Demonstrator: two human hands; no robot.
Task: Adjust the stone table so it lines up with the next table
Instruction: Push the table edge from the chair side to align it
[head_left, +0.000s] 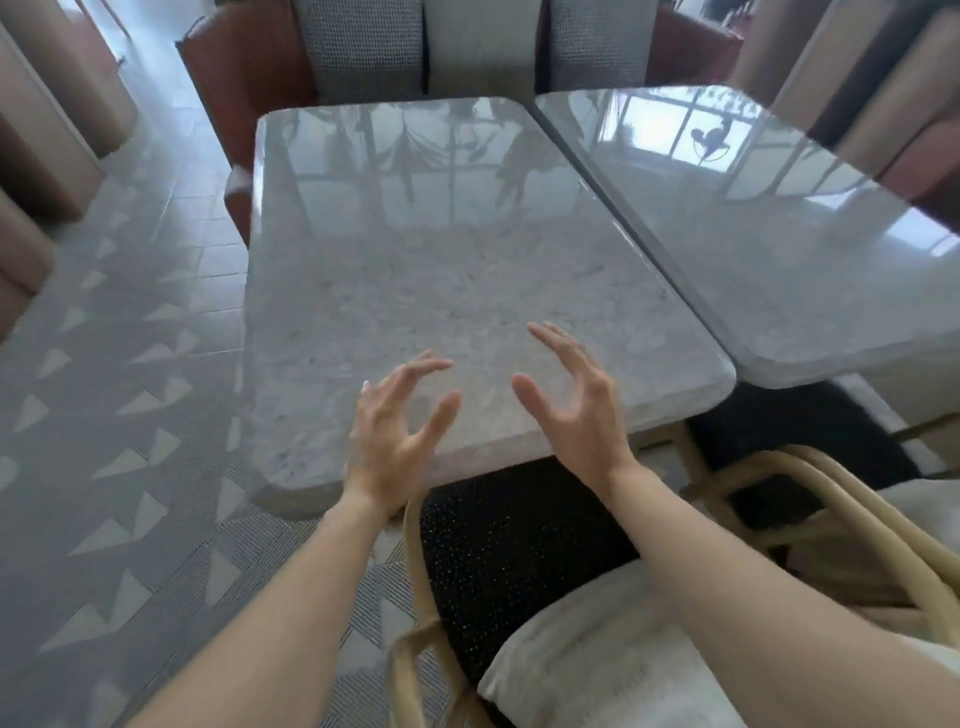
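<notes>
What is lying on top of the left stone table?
Nothing lies on the stone table; only reflections show. The left hand and right hand hover open above its near edge, hiding a small part.

The next table (769, 249) is cut off at its far right corner by the picture's right edge. The base of the stone table (441, 270) is hidden beneath its own top. Whether the left hand (395, 426) and right hand (576, 400) touch the slab near its near edge cannot be told. The rattan chair (779, 519) runs out past the bottom and right edges, its seat partly covered by the forearms. The bench seats (363, 47) beyond the far edge are cropped at the top.
</notes>
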